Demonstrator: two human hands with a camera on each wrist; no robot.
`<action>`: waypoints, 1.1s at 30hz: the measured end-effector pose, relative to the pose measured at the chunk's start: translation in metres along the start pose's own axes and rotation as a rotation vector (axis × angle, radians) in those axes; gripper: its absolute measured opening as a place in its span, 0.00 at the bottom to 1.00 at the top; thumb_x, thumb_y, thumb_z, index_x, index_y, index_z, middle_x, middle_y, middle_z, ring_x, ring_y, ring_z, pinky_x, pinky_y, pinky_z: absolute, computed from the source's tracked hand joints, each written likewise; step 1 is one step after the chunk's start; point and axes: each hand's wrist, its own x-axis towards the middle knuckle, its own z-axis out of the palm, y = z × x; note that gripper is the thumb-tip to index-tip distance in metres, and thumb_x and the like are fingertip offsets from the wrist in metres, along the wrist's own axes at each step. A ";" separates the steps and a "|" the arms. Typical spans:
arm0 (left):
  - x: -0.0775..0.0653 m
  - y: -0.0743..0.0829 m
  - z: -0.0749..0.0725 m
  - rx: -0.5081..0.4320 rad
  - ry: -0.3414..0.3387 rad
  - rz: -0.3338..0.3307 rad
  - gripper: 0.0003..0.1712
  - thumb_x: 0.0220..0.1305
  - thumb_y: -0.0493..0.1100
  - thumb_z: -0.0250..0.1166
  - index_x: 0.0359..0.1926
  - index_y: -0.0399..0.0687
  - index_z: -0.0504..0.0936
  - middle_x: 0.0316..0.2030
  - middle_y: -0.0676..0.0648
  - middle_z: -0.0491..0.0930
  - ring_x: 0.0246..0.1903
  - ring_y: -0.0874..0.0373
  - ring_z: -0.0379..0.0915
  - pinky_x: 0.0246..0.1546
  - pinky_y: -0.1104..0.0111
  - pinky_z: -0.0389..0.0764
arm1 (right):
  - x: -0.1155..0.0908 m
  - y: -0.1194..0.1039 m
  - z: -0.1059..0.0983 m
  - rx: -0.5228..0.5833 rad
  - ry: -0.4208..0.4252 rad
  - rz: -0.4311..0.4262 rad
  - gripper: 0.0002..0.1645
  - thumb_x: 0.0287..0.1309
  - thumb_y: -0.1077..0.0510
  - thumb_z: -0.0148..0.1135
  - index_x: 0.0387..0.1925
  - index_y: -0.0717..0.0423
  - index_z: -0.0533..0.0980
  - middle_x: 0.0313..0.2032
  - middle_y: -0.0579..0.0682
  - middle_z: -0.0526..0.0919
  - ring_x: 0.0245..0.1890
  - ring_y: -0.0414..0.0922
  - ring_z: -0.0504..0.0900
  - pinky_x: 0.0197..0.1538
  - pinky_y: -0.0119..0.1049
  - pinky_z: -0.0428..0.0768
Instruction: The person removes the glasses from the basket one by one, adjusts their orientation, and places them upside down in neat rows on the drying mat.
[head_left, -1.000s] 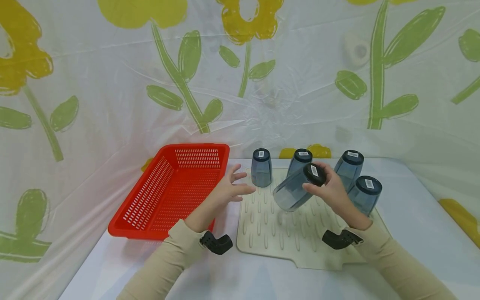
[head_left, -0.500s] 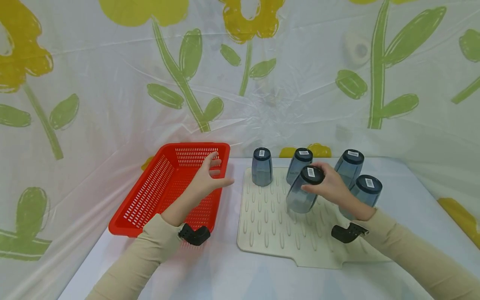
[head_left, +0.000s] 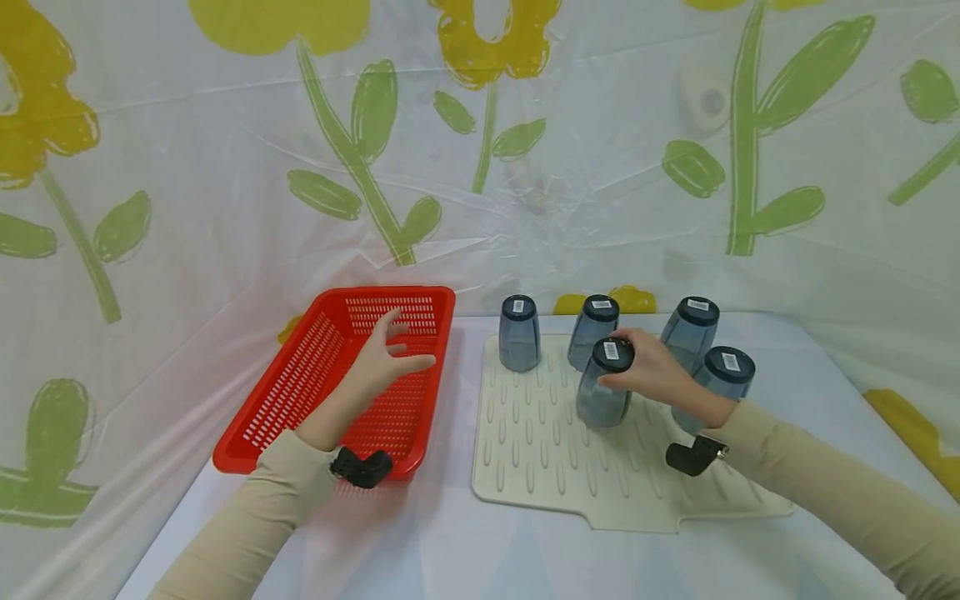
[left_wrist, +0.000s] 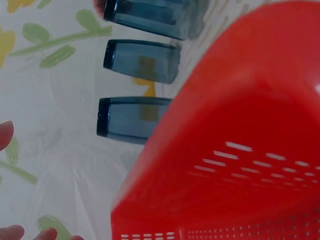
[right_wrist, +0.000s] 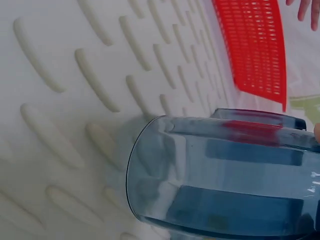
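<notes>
My right hand [head_left: 660, 371] grips a blue-tinted drinking glass [head_left: 598, 400] near its dark base, which faces up. The mouth of this glass is down at the pale ribbed drying mat [head_left: 525, 467]; in the right wrist view its rim [right_wrist: 131, 175] appears at the mat's surface. More upside-down glasses stand on the mat: one at far left [head_left: 520, 342], one behind the held glass [head_left: 587, 343], and two on the right, partly hidden by my right hand and forearm. Over the red basket [head_left: 442, 358], my left hand [head_left: 375, 362] hovers with fingers spread, holding nothing.
The slotted red basket stands left of the mat on a white tabletop [head_left: 465, 550]. Behind both hangs a pale sheet with a flower print [head_left: 585, 208]. Dark cameras are strapped on both wrists. The basket's wall [left_wrist: 240, 100] looms close in the left wrist view.
My right hand has lowered the glass and turned it from strongly tilted to nearly upright, mouth down, at the mat. My left hand has moved left from the mat's edge to over the basket.
</notes>
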 end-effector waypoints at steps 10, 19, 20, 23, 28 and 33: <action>-0.002 -0.009 -0.013 0.049 0.013 -0.019 0.55 0.55 0.44 0.65 0.71 0.49 0.35 0.68 0.38 0.48 0.65 0.39 0.49 0.59 0.46 0.61 | 0.001 0.003 0.005 0.001 -0.059 -0.022 0.38 0.45 0.59 0.68 0.54 0.74 0.62 0.46 0.68 0.70 0.42 0.56 0.75 0.40 0.44 0.78; -0.001 -0.012 -0.016 0.098 0.002 -0.044 0.54 0.55 0.44 0.65 0.70 0.47 0.36 0.68 0.37 0.48 0.64 0.38 0.49 0.58 0.46 0.62 | 0.004 0.004 0.002 -0.078 -0.081 -0.047 0.38 0.45 0.56 0.69 0.52 0.74 0.64 0.45 0.66 0.72 0.41 0.55 0.75 0.40 0.44 0.77; -0.001 -0.013 -0.016 0.106 -0.003 -0.051 0.54 0.55 0.45 0.65 0.70 0.47 0.36 0.68 0.37 0.48 0.64 0.38 0.50 0.58 0.46 0.63 | 0.004 0.004 0.002 -0.089 -0.082 -0.054 0.38 0.45 0.56 0.69 0.52 0.74 0.64 0.45 0.66 0.72 0.41 0.54 0.74 0.40 0.44 0.77; -0.001 -0.015 -0.015 0.120 -0.019 -0.067 0.54 0.55 0.45 0.65 0.70 0.47 0.37 0.67 0.36 0.48 0.64 0.38 0.49 0.58 0.46 0.63 | 0.004 0.004 0.001 -0.111 -0.088 -0.071 0.37 0.45 0.55 0.69 0.52 0.73 0.65 0.44 0.65 0.72 0.41 0.54 0.74 0.41 0.44 0.76; -0.004 -0.017 -0.013 0.136 -0.032 -0.076 0.54 0.55 0.46 0.65 0.70 0.47 0.37 0.67 0.36 0.47 0.64 0.37 0.48 0.58 0.45 0.62 | 0.003 0.003 0.001 -0.180 -0.114 -0.073 0.39 0.47 0.52 0.68 0.54 0.73 0.63 0.47 0.66 0.71 0.43 0.56 0.73 0.42 0.45 0.75; -0.008 -0.017 -0.010 0.162 -0.040 -0.063 0.53 0.55 0.47 0.64 0.70 0.46 0.37 0.67 0.36 0.47 0.64 0.37 0.47 0.57 0.44 0.63 | 0.001 -0.001 -0.001 -0.273 -0.113 -0.077 0.44 0.47 0.49 0.68 0.57 0.75 0.61 0.52 0.71 0.69 0.51 0.63 0.69 0.49 0.53 0.72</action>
